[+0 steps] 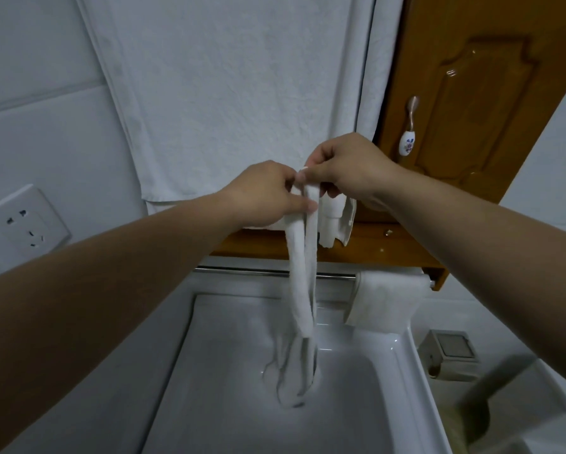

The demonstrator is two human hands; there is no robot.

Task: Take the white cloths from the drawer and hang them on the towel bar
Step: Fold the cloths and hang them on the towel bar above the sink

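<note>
A narrow white cloth (303,290) hangs bunched in a long strip over the sink, its lower end trailing into the basin. My left hand (265,194) and my right hand (347,168) pinch its top edge side by side, fingertips almost touching. Below the wooden cabinet runs a chrome towel bar (242,272). Another white cloth (383,303) is draped over the bar's right end. A large white towel (229,93) hangs flat on the wall behind my hands. No drawer is in sight.
A white ceramic sink (403,381) fills the lower middle. A wooden cabinet door (471,109) with a porcelain handle (408,139) is at the upper right. A wall socket (19,221) sits at the left, and a metal paper holder (449,355) at the lower right.
</note>
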